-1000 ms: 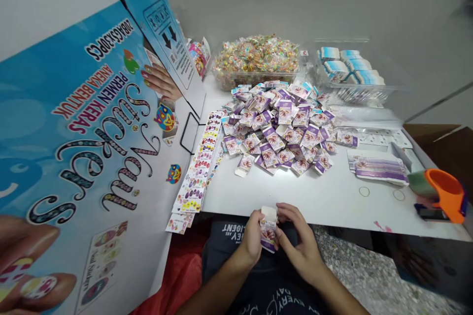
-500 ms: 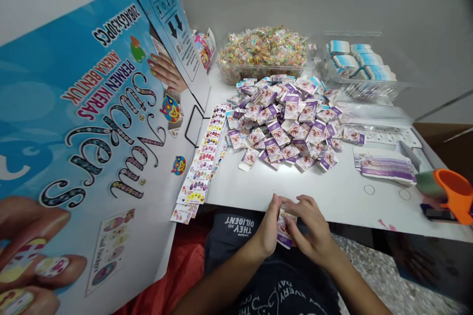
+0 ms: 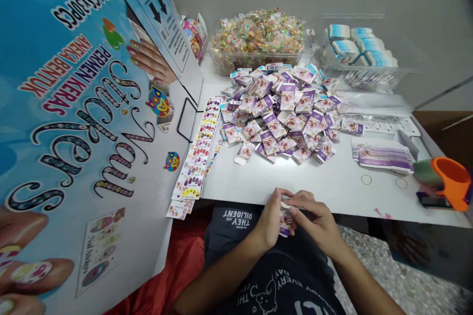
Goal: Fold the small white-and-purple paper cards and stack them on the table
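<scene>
Above my lap, at the table's front edge, my left hand [image 3: 271,219] is wrapped round a small purple and white box [image 3: 286,221]. My right hand [image 3: 313,214] pinches the upper end of the same box, where a white flap shows between the fingers. Beyond my hands a heap of similar small boxes [image 3: 275,125] covers the middle of the table. Long strips of nail stickers [image 3: 199,152] lie to the left of the heap. A stack of flat purple and white cartons [image 3: 384,155] rests to the right.
A large Nail Stickers carton [image 3: 155,202] stands at the left. Behind the heap are a clear tub of wrapped candies [image 3: 258,39] and a clear tub of blue and white packs [image 3: 360,54]. An orange tape dispenser [image 3: 453,182] sits at the right edge.
The view has shifted slightly. My right fingers have moved from the front of the box to its top end, and the box now sits deeper in my left hand.
</scene>
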`<state>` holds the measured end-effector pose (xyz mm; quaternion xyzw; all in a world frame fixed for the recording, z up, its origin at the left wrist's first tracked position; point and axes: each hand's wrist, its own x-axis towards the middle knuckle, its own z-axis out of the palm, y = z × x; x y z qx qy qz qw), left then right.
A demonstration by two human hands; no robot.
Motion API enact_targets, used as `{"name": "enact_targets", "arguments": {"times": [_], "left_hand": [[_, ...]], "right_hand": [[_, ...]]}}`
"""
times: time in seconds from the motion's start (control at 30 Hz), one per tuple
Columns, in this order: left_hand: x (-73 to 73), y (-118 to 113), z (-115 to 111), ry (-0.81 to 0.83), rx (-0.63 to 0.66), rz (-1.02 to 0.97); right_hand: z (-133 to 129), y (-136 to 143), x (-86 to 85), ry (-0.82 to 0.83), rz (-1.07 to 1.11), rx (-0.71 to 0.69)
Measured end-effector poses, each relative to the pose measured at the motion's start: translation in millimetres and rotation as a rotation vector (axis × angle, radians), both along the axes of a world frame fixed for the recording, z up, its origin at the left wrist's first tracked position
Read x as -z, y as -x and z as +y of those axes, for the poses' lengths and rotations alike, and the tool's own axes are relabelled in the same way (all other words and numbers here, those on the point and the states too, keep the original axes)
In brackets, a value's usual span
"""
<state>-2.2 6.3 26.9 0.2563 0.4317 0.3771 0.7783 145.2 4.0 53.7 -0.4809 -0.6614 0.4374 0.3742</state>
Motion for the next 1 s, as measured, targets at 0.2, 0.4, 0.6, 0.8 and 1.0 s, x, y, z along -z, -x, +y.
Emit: {"name": "enact_targets", "arguments": {"times": [0.2,0.4,0.6,0.8,1.0], "left_hand": [[2.8,-3,-2,-0.057,-0.016,0.023],[-5.7,0,-1,-0.122,-0.012,0.071],[-5.7,3,5,-0.07,-0.001,0.035],[-4.7,1,6,-0.082,0.035,0.021],[-11.3,6,9,-0.093,0.04,0.038]], "right_hand": [[-4,1,10.4,0.14,0.114,0.09],[-3,15,10.9,0.398,0.405,0.151],[-8,18,16.1,0.243,0.332,0.179],[-4,14,13.8,0.418,0.434,0.188],[-6,15,7.5,0.018,0.102,0.104]]}}
